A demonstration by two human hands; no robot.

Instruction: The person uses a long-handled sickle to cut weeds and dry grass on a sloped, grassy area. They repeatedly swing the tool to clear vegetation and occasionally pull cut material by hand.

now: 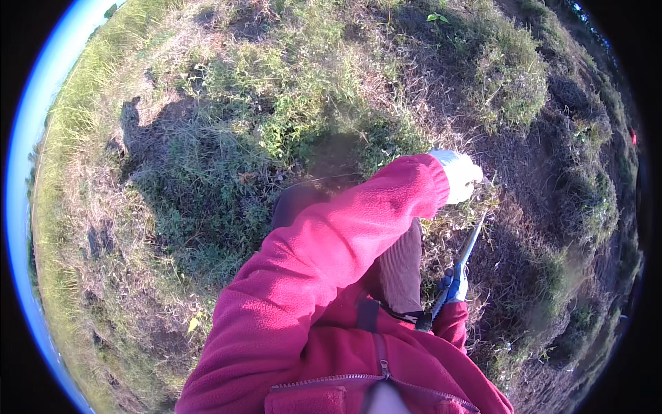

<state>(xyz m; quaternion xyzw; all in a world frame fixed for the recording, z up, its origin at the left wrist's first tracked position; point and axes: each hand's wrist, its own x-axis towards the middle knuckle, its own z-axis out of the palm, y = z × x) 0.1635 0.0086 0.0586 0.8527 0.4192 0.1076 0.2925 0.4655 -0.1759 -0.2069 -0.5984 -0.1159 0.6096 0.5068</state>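
Note:
My left hand [456, 176], in a white glove below a red fleece cuff, reaches across to the right and is closed around thin plant stems [489, 194] near the ground. My right hand [456, 283], in a blue and white glove, lies lower down, closed on a long, thin metal tool [475, 235] whose tip points up towards those stems. The tool's exact kind cannot be told. Part of its lower end lies near my sleeve. My bent knees in dark corduroy trousers [403, 269] are beneath the left arm.
Low green plants [279, 129] and dry grass [170, 290] cover the ground. A bushy clump [509, 77] grows at the upper right, beside darker, shaded soil. Taller grass [77, 114] stands at the left edge. A small red thing [633, 137] shows far right.

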